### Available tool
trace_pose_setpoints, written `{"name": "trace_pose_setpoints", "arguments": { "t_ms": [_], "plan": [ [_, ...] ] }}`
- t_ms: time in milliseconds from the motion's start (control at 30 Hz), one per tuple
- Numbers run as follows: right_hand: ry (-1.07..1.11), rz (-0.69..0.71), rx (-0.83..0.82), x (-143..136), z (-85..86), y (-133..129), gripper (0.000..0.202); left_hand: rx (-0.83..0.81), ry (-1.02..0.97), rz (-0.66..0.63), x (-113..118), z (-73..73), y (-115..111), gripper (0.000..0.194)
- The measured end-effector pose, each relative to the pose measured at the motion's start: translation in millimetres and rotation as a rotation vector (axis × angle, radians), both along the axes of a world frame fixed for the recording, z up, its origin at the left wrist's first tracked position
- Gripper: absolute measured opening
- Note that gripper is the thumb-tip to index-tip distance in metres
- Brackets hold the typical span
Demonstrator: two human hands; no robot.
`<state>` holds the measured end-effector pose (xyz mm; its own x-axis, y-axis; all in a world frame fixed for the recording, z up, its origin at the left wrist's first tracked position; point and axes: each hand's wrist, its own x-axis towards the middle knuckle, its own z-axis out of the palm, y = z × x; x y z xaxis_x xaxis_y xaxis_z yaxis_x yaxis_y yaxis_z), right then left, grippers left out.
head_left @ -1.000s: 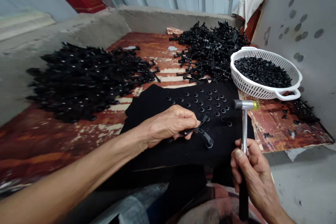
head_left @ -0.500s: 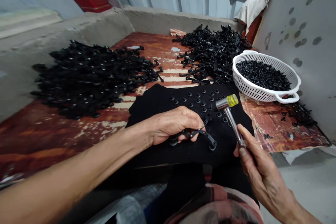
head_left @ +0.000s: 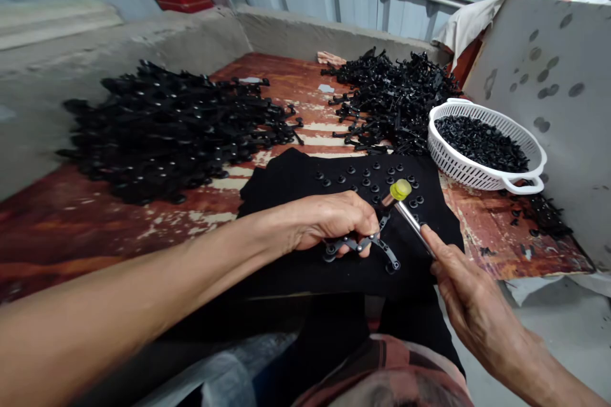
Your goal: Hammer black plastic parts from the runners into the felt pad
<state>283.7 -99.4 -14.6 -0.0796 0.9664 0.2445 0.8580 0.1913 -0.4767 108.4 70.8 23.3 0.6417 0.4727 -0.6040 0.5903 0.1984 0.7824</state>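
Observation:
My left hand (head_left: 341,222) is closed on a black branched plastic part (head_left: 387,250), whose curved arms with round ends stick out below and to the right of the fingers. In my right hand (head_left: 470,280) is a small mallet (head_left: 411,219) with a metal shaft and a yellow face turned up. The mallet's head is just above the part's upper arm, at my left fingertips; its lower face is hard to make out, so I cannot tell if it touches. Beneath lies a black cloth (head_left: 281,184) with several small round black pieces (head_left: 366,182) in rows.
A large heap of black parts (head_left: 167,133) lies at the left, another heap (head_left: 396,95) at the back. On the right, a white plastic basket (head_left: 487,179) holds many small black pieces. A grey spotted panel (head_left: 548,76) bounds the worn red-brown table (head_left: 191,235) on the right.
The mallet's head has swung left and tipped, coming close over the part at my left fingertips. My left hand keeps its grip on the part. The whole view has shifted slightly.

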Motion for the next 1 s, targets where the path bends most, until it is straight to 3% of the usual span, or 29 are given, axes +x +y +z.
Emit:
{"name": "trace_pose_setpoints", "arguments": {
  "t_ms": [300, 500, 667, 867, 1000],
  "plan": [
    [0.041, -0.018, 0.142, 5, 2.2, -7, 0.067, -0.025, -0.006, 0.1, 3, 1.4, -8, 0.01],
    [-0.048, -0.031, 0.014, 6, 2.8, -6, 0.058, -0.035, -0.085, 0.123, 3, -4.2, -12, 0.009],
    [0.04, -0.035, 0.145, 6, 9.1, -9, 0.065, -0.066, -0.13, 0.24, 5, -8.2, -21, 0.007],
    [-0.016, -0.037, 0.051, 9, 4.2, -10, 0.057, -0.1, -0.082, 0.308, 10, -3.8, -31, 0.008],
    [0.028, -0.027, 0.102, 9, 4.5, -11, 0.062, -0.107, -0.068, 0.326, 13, 0.3, -34, 0.007]
  ]
}}
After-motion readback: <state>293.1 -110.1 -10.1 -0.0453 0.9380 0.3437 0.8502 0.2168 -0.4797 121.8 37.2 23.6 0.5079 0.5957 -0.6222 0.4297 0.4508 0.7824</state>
